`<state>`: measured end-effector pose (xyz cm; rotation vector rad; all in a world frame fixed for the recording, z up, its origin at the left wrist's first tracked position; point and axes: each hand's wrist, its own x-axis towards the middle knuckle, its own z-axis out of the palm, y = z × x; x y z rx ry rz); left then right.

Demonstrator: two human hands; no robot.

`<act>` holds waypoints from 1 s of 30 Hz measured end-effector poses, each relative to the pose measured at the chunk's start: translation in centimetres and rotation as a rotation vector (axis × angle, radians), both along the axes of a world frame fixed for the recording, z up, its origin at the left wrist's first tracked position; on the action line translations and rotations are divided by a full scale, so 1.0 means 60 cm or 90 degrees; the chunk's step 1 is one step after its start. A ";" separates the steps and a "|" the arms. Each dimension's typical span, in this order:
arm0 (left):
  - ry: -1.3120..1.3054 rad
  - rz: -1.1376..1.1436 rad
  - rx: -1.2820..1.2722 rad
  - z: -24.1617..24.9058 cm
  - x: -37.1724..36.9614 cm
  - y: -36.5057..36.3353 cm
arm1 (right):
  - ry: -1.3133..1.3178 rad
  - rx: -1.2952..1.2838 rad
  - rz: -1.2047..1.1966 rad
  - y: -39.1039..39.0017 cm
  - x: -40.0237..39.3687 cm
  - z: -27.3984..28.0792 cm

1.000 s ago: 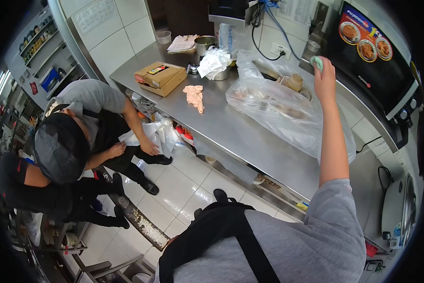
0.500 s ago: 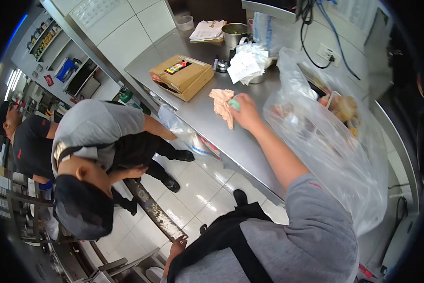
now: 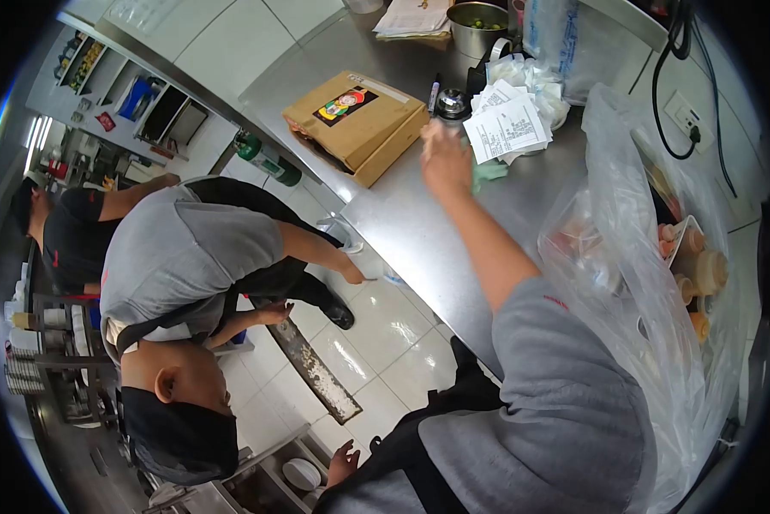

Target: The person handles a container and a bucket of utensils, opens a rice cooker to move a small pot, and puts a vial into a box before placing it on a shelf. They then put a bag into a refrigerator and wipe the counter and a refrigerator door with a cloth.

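My right hand (image 3: 447,164) is over the steel counter (image 3: 411,231), between the cardboard box and a metal call bell (image 3: 453,104). Its fingers are closed and a little blurred. Pale peach stuff, apparently a bunched cloth (image 3: 435,134), shows at the fingertips. A light green cloth (image 3: 489,171) lies on the counter just right of the hand, close to a stack of paper slips (image 3: 509,128). Low in the view, away from the counter, hangs my left hand (image 3: 343,463), its fingers loosely apart and holding nothing.
The cardboard box (image 3: 351,120) bears a cartoon sticker. Behind stand a metal pot (image 3: 477,27) and stacked papers (image 3: 412,19). A large plastic bag (image 3: 612,283) covers bottles at right. A co-worker (image 3: 188,248) bends close on the left; another person (image 3: 77,227) is beyond.
My right hand has moved farther back along the counter, toward the bell. The peach cloth no longer lies spread out; the green cloth is out of my fingers. The near co-worker's arm reaches lower.
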<state>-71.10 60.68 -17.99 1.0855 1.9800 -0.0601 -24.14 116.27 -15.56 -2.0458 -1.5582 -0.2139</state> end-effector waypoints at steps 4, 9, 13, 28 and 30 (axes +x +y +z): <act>-0.041 -0.139 0.006 -0.140 -0.078 -0.095 | -0.065 -0.053 0.297 -0.162 -0.171 0.041; -0.005 -0.098 0.015 -0.145 -0.059 -0.027 | 0.139 -0.117 0.411 -0.237 -0.096 0.083; -0.120 -0.055 0.088 -0.125 -0.093 0.002 | 0.018 -0.011 0.045 -0.197 0.103 0.059; -0.015 -0.327 0.061 -0.110 -0.173 0.080 | -0.064 -0.150 0.170 -0.855 0.034 0.085; -0.003 -0.351 0.068 -0.138 -0.211 0.082 | -0.046 -0.134 0.068 -1.017 0.093 0.073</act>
